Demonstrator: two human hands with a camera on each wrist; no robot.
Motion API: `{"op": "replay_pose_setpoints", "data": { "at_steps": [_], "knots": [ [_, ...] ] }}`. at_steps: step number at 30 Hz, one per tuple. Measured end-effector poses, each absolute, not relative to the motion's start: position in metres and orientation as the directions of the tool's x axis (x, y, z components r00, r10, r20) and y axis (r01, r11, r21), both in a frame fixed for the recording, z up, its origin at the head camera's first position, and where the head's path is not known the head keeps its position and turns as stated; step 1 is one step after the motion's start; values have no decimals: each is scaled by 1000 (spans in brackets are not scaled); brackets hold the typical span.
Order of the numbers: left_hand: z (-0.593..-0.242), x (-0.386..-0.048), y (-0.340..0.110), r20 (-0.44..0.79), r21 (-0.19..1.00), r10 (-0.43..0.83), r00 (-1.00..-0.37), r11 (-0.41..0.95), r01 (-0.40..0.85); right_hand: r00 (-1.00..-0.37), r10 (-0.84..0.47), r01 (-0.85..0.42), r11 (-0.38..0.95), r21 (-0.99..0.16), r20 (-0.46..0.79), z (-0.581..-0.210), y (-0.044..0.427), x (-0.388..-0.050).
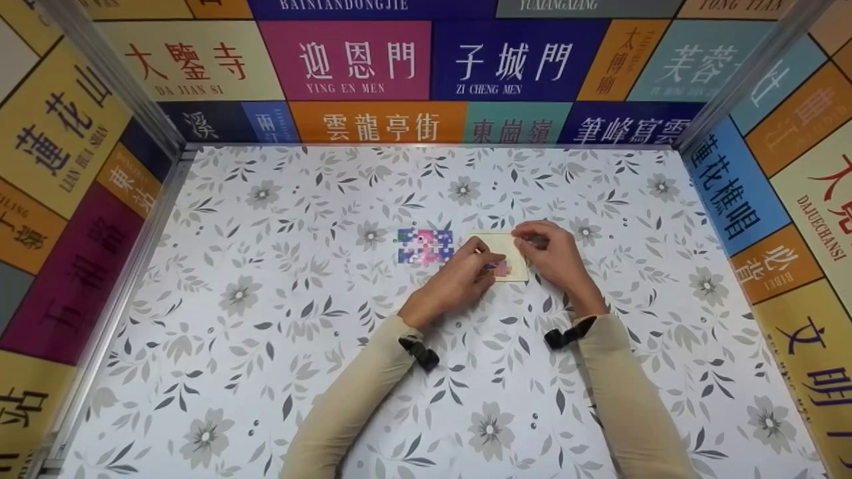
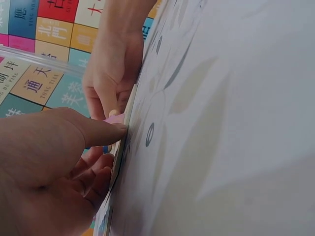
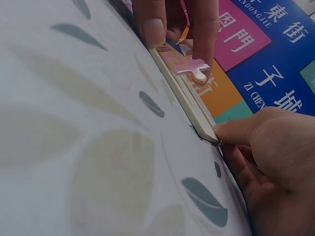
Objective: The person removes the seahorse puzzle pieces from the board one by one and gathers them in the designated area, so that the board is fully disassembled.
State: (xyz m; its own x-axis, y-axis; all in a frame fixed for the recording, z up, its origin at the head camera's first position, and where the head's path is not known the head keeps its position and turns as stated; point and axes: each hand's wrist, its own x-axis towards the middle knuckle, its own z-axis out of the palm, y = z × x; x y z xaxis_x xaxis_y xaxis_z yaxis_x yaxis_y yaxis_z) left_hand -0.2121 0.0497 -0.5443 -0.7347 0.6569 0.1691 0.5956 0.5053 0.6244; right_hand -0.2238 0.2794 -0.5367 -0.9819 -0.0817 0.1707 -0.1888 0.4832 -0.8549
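My left hand [image 1: 464,271] is over the near-left part of a small cream puzzle tray [image 1: 494,241]. Its thumb and fingers pinch a pink-and-yellow jigsaw puzzle piece [image 3: 189,66], whose rounded tab sticks out over the tray edge. More pieces [image 1: 502,268] lie in the tray by the fingertips, partly hidden by the hand. At the tray's right side, my right hand [image 1: 554,247] grips the far corner between thumb and fingers. Left of the tray lies a patch of joined pieces [image 1: 425,246] in pink, purple and white.
A white cloth with grey flowers and leaves covers the table [image 1: 333,213]. Panels with coloured blocks and lettering stand at the back [image 1: 346,63], the left [image 1: 60,146] and the right [image 1: 785,199]. Dark wrist cameras [image 1: 421,352] sit on both sleeves.
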Motion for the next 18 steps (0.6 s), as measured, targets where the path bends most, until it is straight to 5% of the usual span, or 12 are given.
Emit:
{"op": "replay_pose_setpoints", "data": {
  "at_steps": [18],
  "knots": [
    [-543, -210, 50, 159, 586, 645, -748, 547, 597, -981, -92, -194, 469, -861, 171, -534, 279, -223]
  ]
}}
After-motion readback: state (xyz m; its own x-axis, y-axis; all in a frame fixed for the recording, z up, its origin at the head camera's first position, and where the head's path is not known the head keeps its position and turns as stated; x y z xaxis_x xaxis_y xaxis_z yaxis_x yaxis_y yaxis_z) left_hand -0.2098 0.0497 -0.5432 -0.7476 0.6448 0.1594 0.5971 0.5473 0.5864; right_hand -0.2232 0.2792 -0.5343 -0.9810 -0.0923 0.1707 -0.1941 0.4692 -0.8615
